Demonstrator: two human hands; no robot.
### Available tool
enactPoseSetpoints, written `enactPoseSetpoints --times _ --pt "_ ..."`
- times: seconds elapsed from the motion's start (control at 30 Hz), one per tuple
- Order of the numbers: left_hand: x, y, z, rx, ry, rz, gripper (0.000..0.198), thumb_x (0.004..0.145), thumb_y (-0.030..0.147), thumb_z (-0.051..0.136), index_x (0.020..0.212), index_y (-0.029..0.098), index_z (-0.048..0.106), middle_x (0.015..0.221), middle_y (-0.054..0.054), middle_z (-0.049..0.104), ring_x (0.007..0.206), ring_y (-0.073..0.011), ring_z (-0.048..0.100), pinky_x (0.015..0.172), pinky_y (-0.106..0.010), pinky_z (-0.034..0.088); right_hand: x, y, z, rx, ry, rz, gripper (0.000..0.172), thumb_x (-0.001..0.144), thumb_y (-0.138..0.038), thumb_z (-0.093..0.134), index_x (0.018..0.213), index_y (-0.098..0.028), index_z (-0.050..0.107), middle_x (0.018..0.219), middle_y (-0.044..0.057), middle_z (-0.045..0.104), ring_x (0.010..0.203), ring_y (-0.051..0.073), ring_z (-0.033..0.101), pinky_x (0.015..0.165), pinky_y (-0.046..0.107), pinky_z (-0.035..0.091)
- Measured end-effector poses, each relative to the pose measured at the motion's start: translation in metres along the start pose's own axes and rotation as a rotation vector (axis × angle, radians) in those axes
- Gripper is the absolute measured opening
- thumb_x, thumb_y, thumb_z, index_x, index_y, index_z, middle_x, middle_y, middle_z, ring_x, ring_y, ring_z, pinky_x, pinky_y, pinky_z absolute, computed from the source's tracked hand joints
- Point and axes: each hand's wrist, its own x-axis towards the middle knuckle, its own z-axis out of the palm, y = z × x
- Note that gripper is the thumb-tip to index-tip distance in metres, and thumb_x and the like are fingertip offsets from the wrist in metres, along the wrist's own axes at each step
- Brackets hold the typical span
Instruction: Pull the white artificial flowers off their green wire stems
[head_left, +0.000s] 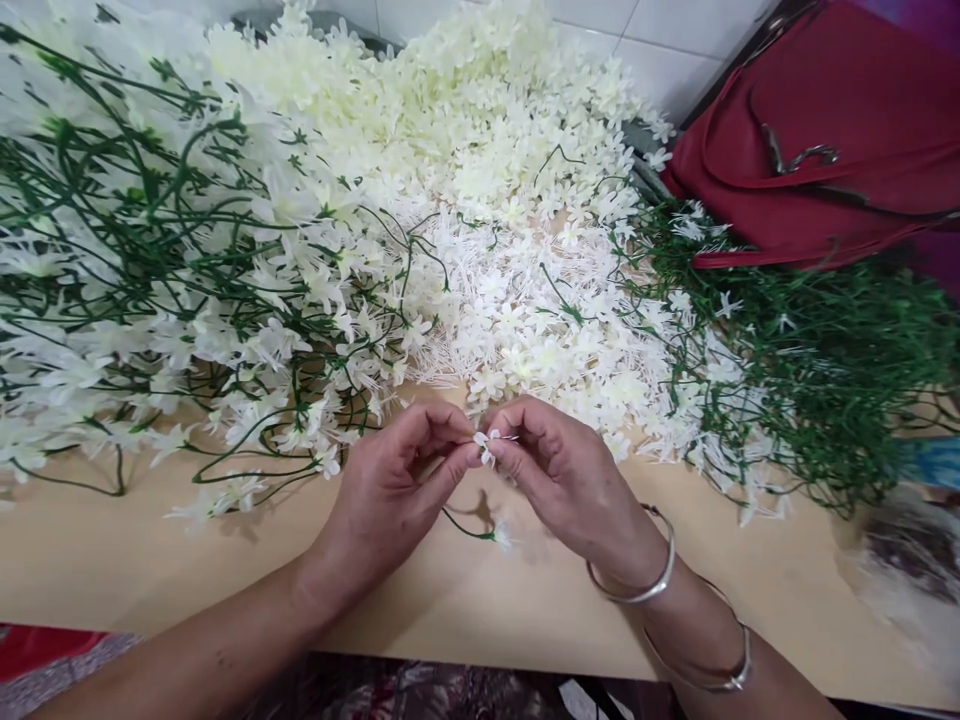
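My left hand [397,480] and my right hand [559,470] meet over the wooden table [112,560], fingertips pinched together. Between them sits a small white artificial flower [487,443] with a thin white stamen pin. A green wire stem [466,528] hangs below from my left hand and ends in another small flower near the table. My right wrist wears silver bangles [645,590].
A big heap of loose cream flowers and white stamens [510,230] lies behind the hands. Assembled green stems with white flowers [172,280] fill the left. Bare green stems [817,370] lie at right, under a dark red bag [840,130].
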Motion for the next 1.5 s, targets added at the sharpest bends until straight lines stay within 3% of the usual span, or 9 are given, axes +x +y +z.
enactPoseSetpoints --times 0.1,0.3,0.5,0.63,0.9,1.3,1.5 --pt "0.001 -0.001 0.001 -0.012 0.016 -0.006 0.011 0.094 0.018 0.072 0.099 0.021 0.063 0.087 0.002 0.072 0.079 -0.0081 0.073 0.074 -0.014 0.058 0.000 -0.001 0.001 0.003 0.008 -0.017 0.012 0.102 -0.025 0.060 0.091 -0.022 0.059 0.083 0.000 0.061 0.074 0.015 0.055 0.069 0.030 0.046" --pt "0.004 0.001 0.003 -0.195 0.040 -0.097 0.023 0.093 0.024 0.075 0.106 0.022 0.057 0.097 -0.001 0.072 0.091 -0.0123 0.075 0.082 -0.020 0.060 0.001 -0.006 0.003 0.149 0.085 -0.105 0.008 0.099 -0.020 0.064 0.092 -0.022 0.064 0.100 0.004 0.069 0.096 0.017 0.066 0.087 0.034 0.052" --pt "0.002 0.002 -0.001 0.081 -0.021 -0.049 0.014 0.100 0.034 0.067 0.105 0.021 0.068 0.090 -0.002 0.076 0.080 -0.0144 0.073 0.073 -0.023 0.057 0.005 -0.004 0.000 0.382 0.079 -0.046 0.009 0.095 -0.024 0.072 0.089 -0.023 0.066 0.094 0.002 0.069 0.086 0.016 0.067 0.080 0.032 0.055" --pt "0.002 0.000 -0.002 0.185 -0.048 -0.025 0.015 0.102 0.035 0.063 0.101 0.021 0.069 0.086 -0.002 0.077 0.078 -0.0158 0.073 0.073 -0.025 0.056 0.006 -0.004 0.001 0.406 0.068 -0.017 0.011 0.094 -0.028 0.075 0.087 -0.022 0.068 0.093 0.003 0.069 0.086 0.016 0.067 0.079 0.032 0.056" --pt "0.003 0.006 -0.004 0.171 -0.107 -0.064 0.020 0.103 0.034 0.060 0.093 0.020 0.069 0.081 -0.001 0.077 0.073 -0.0147 0.072 0.070 -0.024 0.053 0.007 -0.004 0.000 0.416 0.066 0.019 0.011 0.091 -0.032 0.078 0.090 -0.023 0.072 0.096 0.003 0.066 0.087 0.016 0.066 0.077 0.030 0.057" --pt "0.003 0.006 -0.002 0.317 -0.091 0.063 0.021 0.103 0.024 0.059 0.084 0.021 0.069 0.070 0.003 0.071 0.061 -0.0105 0.063 0.061 -0.021 0.044 0.012 -0.001 -0.001 0.518 -0.034 0.121 0.025 0.088 -0.041 0.081 0.082 -0.020 0.069 0.093 0.004 0.070 0.080 0.015 0.067 0.074 0.030 0.058" --pt "0.004 0.006 0.000 0.260 -0.105 0.032 0.018 0.103 0.026 0.058 0.089 0.020 0.068 0.076 0.002 0.075 0.066 -0.0114 0.067 0.064 -0.021 0.047 0.014 -0.002 -0.006 0.515 -0.074 0.147 0.025 0.088 -0.041 0.082 0.084 -0.020 0.069 0.094 0.004 0.070 0.086 0.015 0.067 0.079 0.030 0.057"
